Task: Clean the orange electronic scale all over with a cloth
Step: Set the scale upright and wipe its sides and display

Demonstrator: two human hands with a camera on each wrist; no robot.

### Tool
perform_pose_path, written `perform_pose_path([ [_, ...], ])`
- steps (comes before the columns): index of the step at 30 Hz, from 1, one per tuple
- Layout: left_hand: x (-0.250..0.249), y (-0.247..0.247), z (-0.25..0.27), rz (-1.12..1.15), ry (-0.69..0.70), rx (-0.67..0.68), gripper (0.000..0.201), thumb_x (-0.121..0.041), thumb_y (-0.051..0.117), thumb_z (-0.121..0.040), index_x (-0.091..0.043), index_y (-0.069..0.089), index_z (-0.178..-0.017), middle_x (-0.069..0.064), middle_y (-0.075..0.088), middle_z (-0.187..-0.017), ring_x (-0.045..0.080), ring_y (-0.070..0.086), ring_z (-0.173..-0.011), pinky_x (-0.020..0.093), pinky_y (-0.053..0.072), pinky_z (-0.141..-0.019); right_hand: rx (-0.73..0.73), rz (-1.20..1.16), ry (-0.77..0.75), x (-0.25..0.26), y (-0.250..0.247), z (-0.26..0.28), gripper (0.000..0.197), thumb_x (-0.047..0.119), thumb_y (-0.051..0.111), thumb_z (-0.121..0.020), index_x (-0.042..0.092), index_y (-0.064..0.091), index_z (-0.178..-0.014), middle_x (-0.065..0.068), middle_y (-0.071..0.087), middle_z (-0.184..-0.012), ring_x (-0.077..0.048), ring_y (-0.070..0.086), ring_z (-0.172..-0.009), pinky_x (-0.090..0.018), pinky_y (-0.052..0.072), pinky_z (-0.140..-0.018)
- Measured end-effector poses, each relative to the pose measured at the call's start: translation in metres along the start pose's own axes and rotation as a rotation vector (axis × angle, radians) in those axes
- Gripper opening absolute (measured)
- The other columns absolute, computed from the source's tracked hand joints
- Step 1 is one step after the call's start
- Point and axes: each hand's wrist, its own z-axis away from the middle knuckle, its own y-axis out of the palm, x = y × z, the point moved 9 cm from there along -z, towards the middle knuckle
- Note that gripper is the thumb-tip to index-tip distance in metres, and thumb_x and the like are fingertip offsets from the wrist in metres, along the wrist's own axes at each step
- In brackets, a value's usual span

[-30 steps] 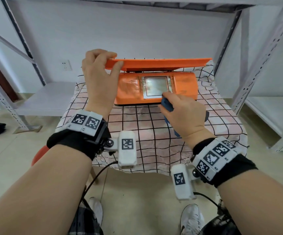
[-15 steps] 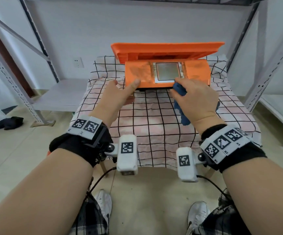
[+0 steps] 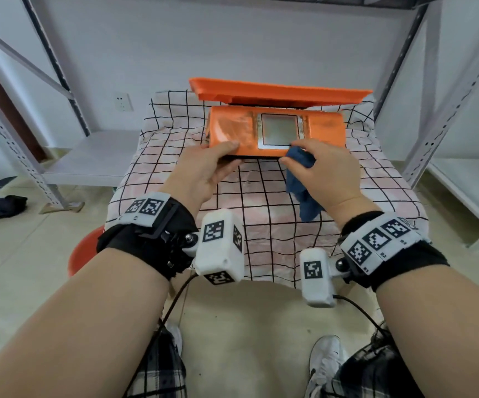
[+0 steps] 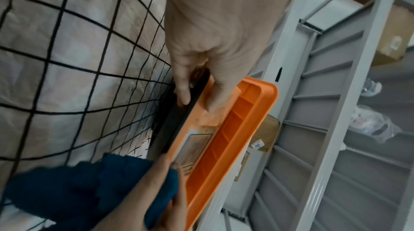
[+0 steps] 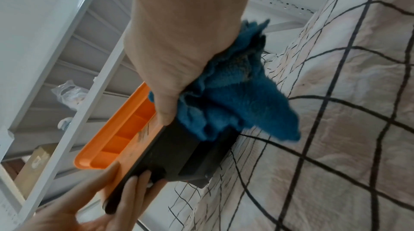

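Observation:
The orange electronic scale (image 3: 229, 130) stands on a table under a checked cloth (image 3: 261, 225), its grey display (image 3: 279, 129) facing me under the flat orange pan (image 3: 278, 91). My left hand (image 3: 227, 153) grips the scale's front-left lower edge, thumb (image 4: 212, 98) on the orange face and fingers (image 4: 182, 91) on the black underside (image 4: 172, 128). My right hand (image 3: 318, 170) holds a bunched blue cloth (image 3: 301, 165) against the front bottom edge below the display. In the right wrist view the cloth (image 5: 235, 107) lies against the black base (image 5: 179, 155).
Grey metal shelving stands to the left (image 3: 94, 156) and right (image 3: 462, 179) of the table. A red stool (image 3: 83, 254) sits below the table's left corner. A dark rag (image 3: 0, 206) lies on the floor at far left.
My left hand left the pan's left end, came down and gripped the scale's front-left lower edge. The right hand stayed with the cloth at the front edge.

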Motion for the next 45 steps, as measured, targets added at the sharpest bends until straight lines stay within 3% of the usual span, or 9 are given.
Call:
perform_pose_path([
  [6, -0.012, -0.018, -0.011, -0.034, 0.068, -0.064, 0.021, -0.005, 0.067, -0.083, -0.002, 0.057, -0.101, 0.01, 0.066, -0.088, 0.02, 0.067, -0.083, 0.023, 0.057, -0.068, -0.343, -0.356, 0.305, -0.042, -0.034, -0.001, 0.037, 0.046, 0.066, -0.081, 0.019, 0.044, -0.093, 0.009, 0.048, -0.082, -0.012, 0.048, -0.076, -0.026, 0.039, -0.068],
  [11, -0.013, -0.006, -0.006, -0.071, 0.104, -0.015, 0.012, -0.006, 0.066, -0.084, -0.008, 0.057, -0.092, 0.009, 0.067, -0.09, 0.018, 0.066, -0.085, 0.028, 0.058, -0.078, -0.388, -0.427, 0.518, -0.084, -0.027, 0.011, 0.042, 0.051, 0.064, -0.08, 0.016, 0.043, -0.087, 0.013, 0.04, -0.074, -0.011, 0.046, -0.073, -0.024, 0.04, -0.066],
  [20, -0.009, -0.018, -0.012, -0.046, 0.134, -0.064, 0.053, -0.005, 0.063, -0.086, -0.013, 0.043, -0.134, 0.012, 0.061, -0.116, 0.017, 0.067, -0.085, 0.031, 0.058, -0.075, -0.418, -0.592, 0.603, -0.094, -0.018, 0.02, 0.045, 0.048, 0.067, -0.08, 0.017, 0.042, -0.101, 0.013, 0.045, -0.082, 0.0, 0.048, -0.072, -0.012, 0.037, -0.063],
  [25, -0.004, -0.037, -0.016, -0.074, 0.065, -0.126, 0.047, -0.004, 0.062, -0.086, -0.012, 0.048, -0.13, 0.012, 0.06, -0.118, 0.022, 0.068, -0.086, 0.03, 0.059, -0.074, -0.356, -0.67, 0.531, -0.077, -0.008, 0.008, 0.042, 0.047, 0.066, -0.079, 0.013, 0.058, -0.102, 0.005, 0.061, -0.094, -0.008, 0.059, -0.088, -0.025, 0.048, -0.081],
  [29, 0.0, -0.035, -0.017, -0.122, 0.062, -0.109, 0.058, -0.005, 0.071, -0.079, -0.011, 0.044, -0.129, 0.009, 0.059, -0.117, 0.022, 0.064, -0.096, 0.029, 0.057, -0.073, -0.297, -0.7, 0.423, -0.061, -0.007, -0.005, 0.03, 0.042, 0.065, -0.082, 0.017, 0.06, -0.099, 0.009, 0.06, -0.092, -0.003, 0.057, -0.086, -0.018, 0.046, -0.078],
  [32, 0.003, -0.028, -0.018, -0.164, 0.094, -0.08, 0.065, -0.002, 0.073, -0.077, -0.015, 0.041, -0.132, 0.005, 0.06, -0.116, 0.017, 0.064, -0.091, 0.026, 0.055, -0.065, -0.359, -0.686, 0.483, -0.071, -0.012, -0.003, 0.033, 0.041, 0.067, -0.082, 0.022, 0.05, -0.104, 0.015, 0.055, -0.093, 0.004, 0.055, -0.086, -0.015, 0.044, -0.079],
  [36, 0.003, -0.018, -0.017, -0.205, 0.122, -0.059, 0.056, -0.002, 0.072, -0.078, -0.009, 0.048, -0.128, 0.002, 0.062, -0.104, 0.014, 0.063, -0.083, 0.022, 0.055, -0.062, -0.4, -0.702, 0.647, -0.099, -0.012, 0.005, 0.04, 0.048, 0.066, -0.078, 0.021, 0.045, -0.099, 0.012, 0.052, -0.092, -0.007, 0.056, -0.09, -0.026, 0.048, -0.083],
  [40, 0.0, -0.01, -0.015, -0.186, 0.143, -0.039, 0.048, -0.004, 0.071, -0.079, -0.009, 0.051, -0.123, 0.0, 0.063, -0.097, 0.013, 0.066, -0.079, 0.02, 0.056, -0.061, -0.359, -0.833, 0.745, -0.116, 0.001, 0.011, 0.041, 0.05, 0.067, -0.075, 0.017, 0.048, -0.091, 0.008, 0.052, -0.083, -0.007, 0.054, -0.078, -0.024, 0.046, -0.07],
  [45, 0.005, -0.019, -0.021, -0.081, 0.059, -0.091, 0.038, -0.007, 0.072, -0.08, -0.009, 0.056, -0.115, 0.004, 0.066, -0.099, 0.013, 0.066, -0.078, 0.018, 0.055, -0.055, -0.402, -0.897, 0.77, -0.115, -0.008, 0.015, 0.027, 0.022, 0.06, -0.08, 0.017, 0.042, -0.099, 0.004, 0.048, -0.092, -0.011, 0.053, -0.083, -0.023, 0.045, -0.066],
])
